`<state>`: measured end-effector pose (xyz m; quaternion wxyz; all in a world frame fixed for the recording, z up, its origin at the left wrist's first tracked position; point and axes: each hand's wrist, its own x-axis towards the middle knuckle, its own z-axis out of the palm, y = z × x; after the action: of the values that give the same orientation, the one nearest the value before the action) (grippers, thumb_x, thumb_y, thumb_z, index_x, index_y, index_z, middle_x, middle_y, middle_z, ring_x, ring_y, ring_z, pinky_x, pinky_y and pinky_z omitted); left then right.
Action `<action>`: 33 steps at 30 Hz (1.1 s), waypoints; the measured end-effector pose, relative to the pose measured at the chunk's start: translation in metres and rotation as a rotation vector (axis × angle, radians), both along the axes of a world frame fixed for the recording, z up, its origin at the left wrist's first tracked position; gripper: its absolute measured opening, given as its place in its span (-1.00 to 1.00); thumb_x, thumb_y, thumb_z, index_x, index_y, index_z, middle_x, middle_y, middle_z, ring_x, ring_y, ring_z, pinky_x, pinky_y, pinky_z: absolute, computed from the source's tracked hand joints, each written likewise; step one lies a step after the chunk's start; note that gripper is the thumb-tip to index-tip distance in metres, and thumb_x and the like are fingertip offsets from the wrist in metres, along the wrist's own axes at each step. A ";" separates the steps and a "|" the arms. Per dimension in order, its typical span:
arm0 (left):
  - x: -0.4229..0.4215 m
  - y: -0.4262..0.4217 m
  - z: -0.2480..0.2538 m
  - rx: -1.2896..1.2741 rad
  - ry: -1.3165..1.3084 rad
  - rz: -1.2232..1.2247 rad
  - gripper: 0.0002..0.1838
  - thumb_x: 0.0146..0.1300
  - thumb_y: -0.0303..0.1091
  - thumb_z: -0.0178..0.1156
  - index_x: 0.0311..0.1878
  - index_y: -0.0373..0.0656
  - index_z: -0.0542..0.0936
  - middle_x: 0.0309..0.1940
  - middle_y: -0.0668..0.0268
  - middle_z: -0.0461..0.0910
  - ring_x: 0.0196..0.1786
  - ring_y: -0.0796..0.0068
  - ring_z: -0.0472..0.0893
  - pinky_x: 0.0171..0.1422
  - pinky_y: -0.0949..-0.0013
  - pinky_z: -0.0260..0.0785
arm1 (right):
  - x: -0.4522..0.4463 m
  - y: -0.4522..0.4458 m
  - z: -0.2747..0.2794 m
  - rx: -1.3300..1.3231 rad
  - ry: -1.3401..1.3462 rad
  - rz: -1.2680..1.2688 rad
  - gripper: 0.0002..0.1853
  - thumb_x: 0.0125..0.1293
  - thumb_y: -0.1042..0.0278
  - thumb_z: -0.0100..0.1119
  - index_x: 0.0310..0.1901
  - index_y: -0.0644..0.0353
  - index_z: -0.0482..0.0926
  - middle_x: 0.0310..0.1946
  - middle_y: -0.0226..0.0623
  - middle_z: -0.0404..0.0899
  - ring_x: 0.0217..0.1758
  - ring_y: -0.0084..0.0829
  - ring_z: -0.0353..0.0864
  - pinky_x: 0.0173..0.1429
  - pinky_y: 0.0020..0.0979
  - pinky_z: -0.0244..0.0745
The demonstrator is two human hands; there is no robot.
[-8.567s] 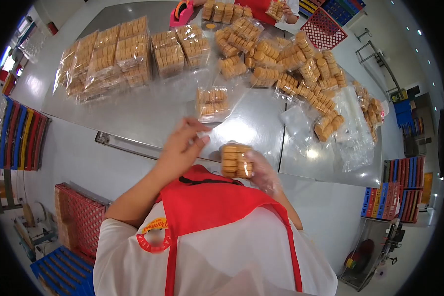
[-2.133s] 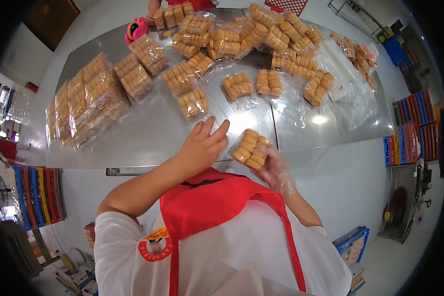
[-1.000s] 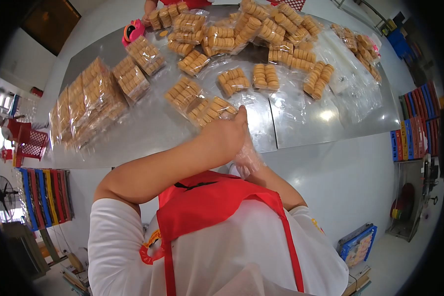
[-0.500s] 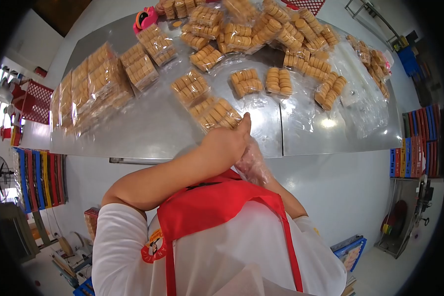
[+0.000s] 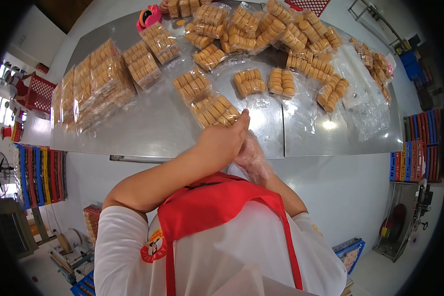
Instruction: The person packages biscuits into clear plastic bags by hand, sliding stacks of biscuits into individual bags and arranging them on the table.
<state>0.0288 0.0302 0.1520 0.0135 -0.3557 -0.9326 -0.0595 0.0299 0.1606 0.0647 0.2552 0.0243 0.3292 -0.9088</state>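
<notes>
My left hand (image 5: 222, 139) is bare and lies across my right hand, in front of my body at the table's near edge. Its fingers are held together and curl over the right hand's fingers; what they grip is hidden. On my right hand (image 5: 250, 157) is a clear plastic glove, and its fingers are mostly covered by the left hand. Just beyond the left hand is a clear pack of round cookies (image 5: 216, 111), with another cookie pack (image 5: 191, 84) touching it behind. Two separate packs, a left cookie pack (image 5: 249, 82) and a right cookie pack (image 5: 281, 82), lie farther back.
Stacked cookie packs (image 5: 91, 79) stand on the left of the metal table (image 5: 153, 130). A large heap of packs (image 5: 276, 29) fills the back. Loose clear plastic bags (image 5: 367, 106) lie right. A pink object (image 5: 149, 18) sits by another person's hand at the far edge.
The view has shifted slightly, so the table's contents appear a little lower and to the right. My hands remain together in nearly the same place.
</notes>
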 end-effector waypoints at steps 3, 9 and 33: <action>0.001 -0.001 -0.001 -0.034 0.031 -0.001 -0.37 0.10 -0.38 0.20 0.29 -0.40 0.45 0.42 0.05 0.33 -0.45 0.30 0.66 -0.33 0.34 0.57 | 0.002 -0.003 0.010 -0.106 -0.174 -0.008 -0.48 0.52 0.39 -0.03 0.45 0.22 0.17 0.31 -0.20 0.39 0.32 -0.37 0.45 0.31 -0.37 0.48; -0.001 0.001 -0.021 0.001 0.109 0.040 -0.39 0.08 -0.38 0.21 0.26 -0.37 0.49 0.44 0.09 0.32 -0.42 0.40 0.66 -0.36 0.39 0.56 | 0.004 -0.013 0.016 0.040 -0.139 -0.097 -0.49 0.51 0.37 -0.03 0.44 0.22 0.19 0.30 -0.19 0.40 0.31 -0.35 0.47 0.32 -0.34 0.48; 0.010 0.004 -0.012 -0.067 0.144 0.047 -0.31 0.07 -0.39 0.18 0.35 -0.34 0.40 0.48 0.15 0.28 -0.49 0.41 0.64 -0.36 0.44 0.54 | 0.012 -0.019 0.019 0.397 0.145 -0.127 -0.52 0.51 0.31 0.00 0.39 0.22 0.28 0.24 -0.13 0.47 0.28 -0.26 0.51 0.35 -0.20 0.48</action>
<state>0.0386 0.0341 0.1398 0.0701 -0.3374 -0.9387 -0.0024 0.0415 0.1419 0.0838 0.1633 0.0295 0.5170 -0.8398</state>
